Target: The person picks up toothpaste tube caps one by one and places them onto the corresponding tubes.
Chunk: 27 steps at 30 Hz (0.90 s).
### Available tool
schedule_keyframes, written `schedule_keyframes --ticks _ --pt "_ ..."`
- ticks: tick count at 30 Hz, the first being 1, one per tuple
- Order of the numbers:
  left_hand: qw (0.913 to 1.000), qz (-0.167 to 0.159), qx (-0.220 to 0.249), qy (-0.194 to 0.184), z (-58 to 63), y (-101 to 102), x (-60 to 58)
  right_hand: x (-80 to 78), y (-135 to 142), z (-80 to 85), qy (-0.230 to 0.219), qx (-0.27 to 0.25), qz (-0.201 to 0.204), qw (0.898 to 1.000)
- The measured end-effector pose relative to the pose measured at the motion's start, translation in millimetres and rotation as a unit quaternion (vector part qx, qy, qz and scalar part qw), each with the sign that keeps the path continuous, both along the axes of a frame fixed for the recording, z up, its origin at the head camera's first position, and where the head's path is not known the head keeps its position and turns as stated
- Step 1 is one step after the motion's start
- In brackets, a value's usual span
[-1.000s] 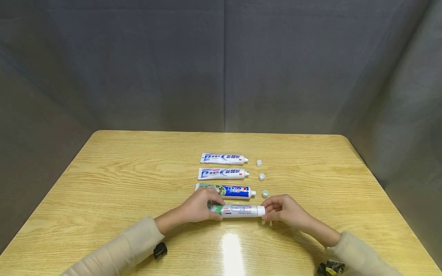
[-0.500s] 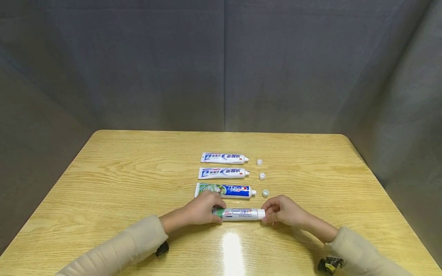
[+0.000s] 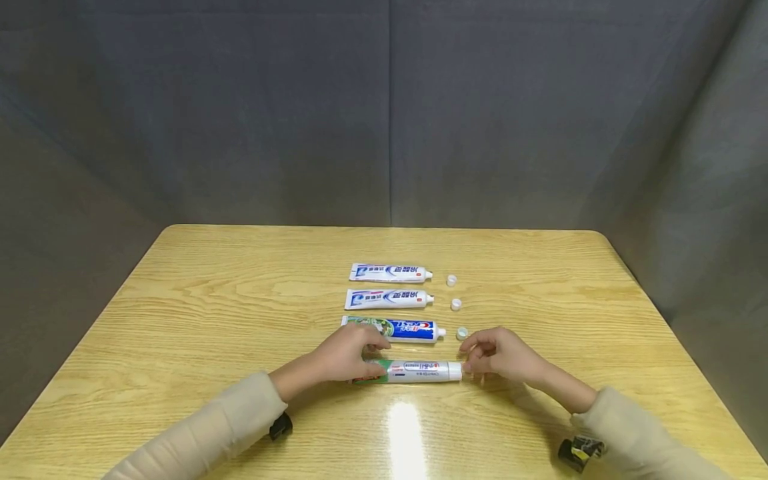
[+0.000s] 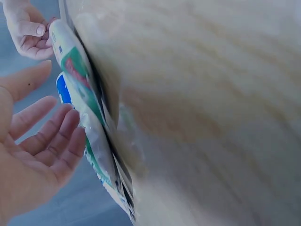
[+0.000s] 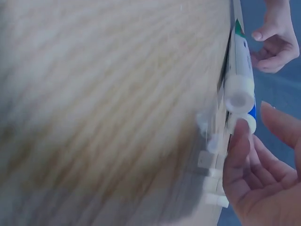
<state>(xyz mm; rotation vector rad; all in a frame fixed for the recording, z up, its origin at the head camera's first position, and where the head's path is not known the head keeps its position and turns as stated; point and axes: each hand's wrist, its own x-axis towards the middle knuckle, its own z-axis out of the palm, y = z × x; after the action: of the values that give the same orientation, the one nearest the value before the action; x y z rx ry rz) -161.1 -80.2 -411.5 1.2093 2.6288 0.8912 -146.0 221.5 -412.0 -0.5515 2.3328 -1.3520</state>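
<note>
A silver-white toothpaste tube (image 3: 423, 371) with a green tail lies nearest the person, its white cap (image 3: 455, 371) on its right end. My left hand (image 3: 348, 351) hovers over the tail with thumb and fingers spread; in the left wrist view the fingers are off the tube. Just right of the cap is my right hand (image 3: 507, 357), its fingers loosely bent and holding nothing, as the right wrist view shows. Behind lies a blue and green toothpaste tube (image 3: 414, 331), its left part overlapped by the left hand; its nozzle is bare.
Two white toothpaste tubes (image 3: 387, 273) without caps lie farther back, parallel to the others. Three small loose caps stand in a column to the right of the nozzles, the nearest a pale green cap (image 3: 461, 333). The wooden table (image 3: 210, 300) is backed by a grey curtain (image 3: 384, 120).
Both hands have let go of the nearest tube: the left has opened off its body, the right off its cap. The tube now rests slightly farther left, with more of its green tail showing.
</note>
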Motion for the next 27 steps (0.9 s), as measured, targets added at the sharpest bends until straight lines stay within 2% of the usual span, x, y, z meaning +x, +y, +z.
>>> schedule_keyframes --ticks 6,10,15,20,27 --pt "0.9988 -0.001 0.047 -0.012 0.2 -4.1 -6.0 -4.6 1.2 -0.4 0.05 -0.008 -0.038 0.998" --pt "0.9978 0.011 0.063 -0.017 1.9 -5.1 -8.5 -7.7 0.6 -2.3 0.067 -0.004 -0.059 0.996" --pt "0.9965 0.031 0.074 -0.021 3.8 -5.6 -12.2 -13.3 0.8 -3.5 0.053 -0.006 -0.082 0.995" --pt "0.9956 0.033 0.085 -0.022 2.7 -8.0 -17.6 -21.0 3.0 -5.8 0.028 -0.002 -0.1 0.995" --pt "0.9944 0.038 0.092 -0.034 0.1 -10.8 -24.8 -30.6 5.0 -12.7 0.004 0.017 -0.1 0.995"
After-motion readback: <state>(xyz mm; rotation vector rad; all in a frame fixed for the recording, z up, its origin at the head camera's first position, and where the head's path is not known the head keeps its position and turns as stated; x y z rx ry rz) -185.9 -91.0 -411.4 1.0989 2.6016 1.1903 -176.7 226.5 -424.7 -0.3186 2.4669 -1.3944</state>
